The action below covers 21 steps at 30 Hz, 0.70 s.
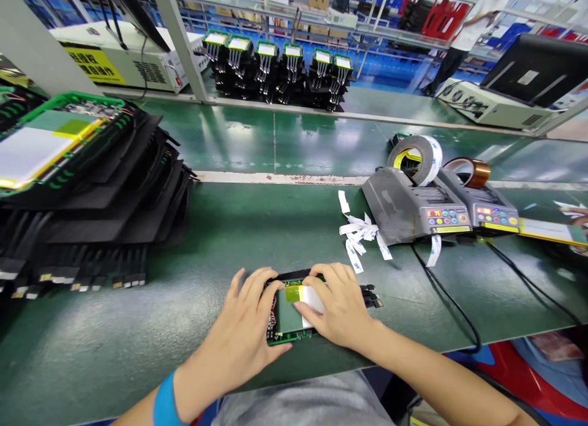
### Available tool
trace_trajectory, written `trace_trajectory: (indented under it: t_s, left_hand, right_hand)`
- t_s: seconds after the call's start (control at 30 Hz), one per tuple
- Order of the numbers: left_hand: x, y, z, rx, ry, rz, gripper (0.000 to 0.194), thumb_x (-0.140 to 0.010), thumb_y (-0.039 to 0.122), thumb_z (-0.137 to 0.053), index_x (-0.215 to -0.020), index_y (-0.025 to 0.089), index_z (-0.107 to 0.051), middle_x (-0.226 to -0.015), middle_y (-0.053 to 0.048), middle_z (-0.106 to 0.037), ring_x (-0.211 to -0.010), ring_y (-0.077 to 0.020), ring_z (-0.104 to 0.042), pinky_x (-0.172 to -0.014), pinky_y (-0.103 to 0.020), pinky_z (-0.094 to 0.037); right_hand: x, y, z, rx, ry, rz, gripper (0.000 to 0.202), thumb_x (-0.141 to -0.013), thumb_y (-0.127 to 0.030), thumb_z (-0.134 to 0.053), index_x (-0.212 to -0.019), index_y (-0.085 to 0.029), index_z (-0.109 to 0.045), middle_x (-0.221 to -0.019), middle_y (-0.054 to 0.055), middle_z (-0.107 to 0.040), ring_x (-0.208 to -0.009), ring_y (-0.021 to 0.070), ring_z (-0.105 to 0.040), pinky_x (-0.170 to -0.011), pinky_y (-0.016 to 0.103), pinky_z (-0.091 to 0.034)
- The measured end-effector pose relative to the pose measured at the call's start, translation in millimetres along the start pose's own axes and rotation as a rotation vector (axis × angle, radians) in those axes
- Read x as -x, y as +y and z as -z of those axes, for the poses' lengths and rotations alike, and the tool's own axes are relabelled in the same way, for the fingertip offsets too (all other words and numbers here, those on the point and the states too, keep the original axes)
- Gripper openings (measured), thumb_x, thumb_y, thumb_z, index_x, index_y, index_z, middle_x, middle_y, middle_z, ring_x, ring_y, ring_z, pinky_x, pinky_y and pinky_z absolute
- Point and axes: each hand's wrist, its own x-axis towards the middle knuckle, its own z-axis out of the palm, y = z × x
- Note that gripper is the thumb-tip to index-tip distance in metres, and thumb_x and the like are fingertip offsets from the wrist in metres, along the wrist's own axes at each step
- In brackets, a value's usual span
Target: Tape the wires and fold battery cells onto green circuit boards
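On the green bench in front of me lies a power-bank-like electronics assembly (290, 319), with a green frame, a circuit board and a black casing. Inside it sits a white and grey-green battery pack (312, 298) with yellow tape at one end. My left hand (245, 319) grips the assembly's left side, fingers at the far edge and thumb near the front edge. Curled over the right side, my right hand (337, 303) has its thumb on the white face of the battery pack. Short black cables (371, 296) stick out to the right.
Stacked similar assemblies (82, 162) crowd the left, with more in a row (280, 70) behind. Tape dispensers (413, 205) stand right, near loose white strips (361, 233) and a trailing black cable (452, 303). At the far right edge a co-worker's hand (579, 214) shows.
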Motion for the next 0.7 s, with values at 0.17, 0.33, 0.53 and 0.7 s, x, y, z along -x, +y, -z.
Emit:
trace_trajectory:
  t_s: [0.17, 0.33, 0.53, 0.7]
  left_hand:
    - [10.3, -0.9, -4.0, 0.091, 0.031, 0.047, 0.084, -0.069, 0.040, -0.076, -0.137, 0.017, -0.034, -0.140, -0.016, -0.038, -0.133, -0.0339, -0.037, -0.112, -0.059, -0.029]
    - [20.4, -2.6, -6.6, 0.170, -0.033, 0.166, 0.111, -0.062, 0.030, -0.083, -0.148, 0.025, -0.013, -0.150, -0.016, -0.026, -0.139, -0.0372, -0.028, -0.111, -0.063, -0.029]
    - [22.6, -9.6, -4.6, 0.245, -0.127, 0.076, 0.107, -0.061, 0.028, -0.085, -0.146, 0.032, -0.021, -0.146, -0.015, -0.036, -0.137, -0.0369, -0.033, -0.108, -0.060, -0.035]
    - [37.8, -26.1, -26.8, 0.417, 0.133, 0.269, 0.080, -0.079, 0.050, -0.066, -0.146, 0.038, -0.025, -0.155, -0.011, -0.025, -0.142, -0.0366, -0.022, -0.113, -0.064, -0.015]
  right_hand:
    - [-9.6, 8.9, 8.0, -0.191, -0.110, -0.004, 0.040, -0.082, -0.039, -0.066, -0.113, -0.016, -0.054, -0.117, 0.013, -0.058, -0.106, 0.0269, -0.051, -0.090, 0.045, -0.043]
    - [-38.5, 23.3, 16.7, -0.243, -0.547, -0.005, 0.094, -0.061, -0.054, -0.080, -0.136, -0.011, -0.043, -0.129, 0.018, -0.054, -0.120, 0.0339, -0.048, -0.101, 0.048, -0.039]
    - [-67.8, 15.1, 10.7, -0.296, -0.841, 0.010, 0.074, -0.043, -0.061, -0.081, -0.099, -0.014, -0.066, -0.096, 0.010, -0.062, -0.087, 0.0298, -0.062, -0.079, 0.039, -0.049]
    - [-51.5, 12.5, 4.7, -0.447, -0.657, -0.259, 0.048, -0.056, -0.037, -0.074, -0.099, -0.019, -0.062, -0.096, 0.009, -0.068, -0.093, 0.0292, -0.064, -0.078, 0.031, -0.049]
